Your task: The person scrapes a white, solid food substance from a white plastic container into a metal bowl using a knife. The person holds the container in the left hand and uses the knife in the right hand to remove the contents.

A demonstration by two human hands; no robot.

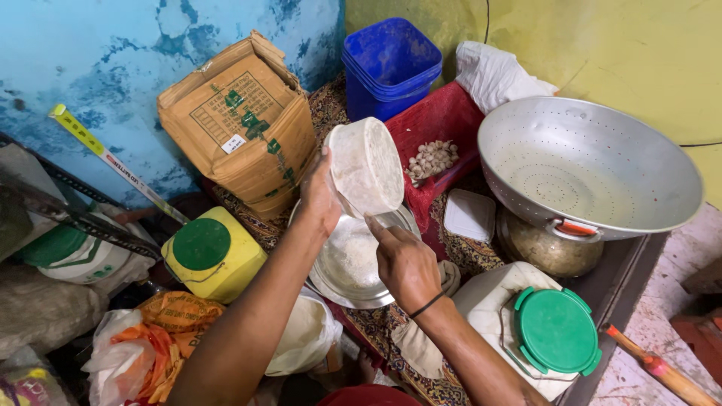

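Your forearms reach in from the bottom of the view, and your left hand (320,197) is wrapped around the back of a clear plastic tub (366,167), holding it tipped on its side with the mouth turned to the right, above the steel plate (331,280). White grains cling inside the tub and a pale heap of them already lies on the plate just below. Your right hand (404,262) is loosely curled and holds nothing — its forefinger points up at the tub's lower rim, touching it or nearly so. It looks as though you are emptying the tub onto the plate, with a fair share out and some stuck to the walls; clearing that rest would call for a steeper tilt held over the plate's middle, so nothing falls on the patterned cloth (466,252). Just right of the plate lie a square white lid (469,216) and a red tray of garlic cloves (432,158); beyond sit a big metal colander (589,167), a blue bucket (390,66) and a cardboard box (242,122), with a yellow green-lidded jar (213,253) to the left.
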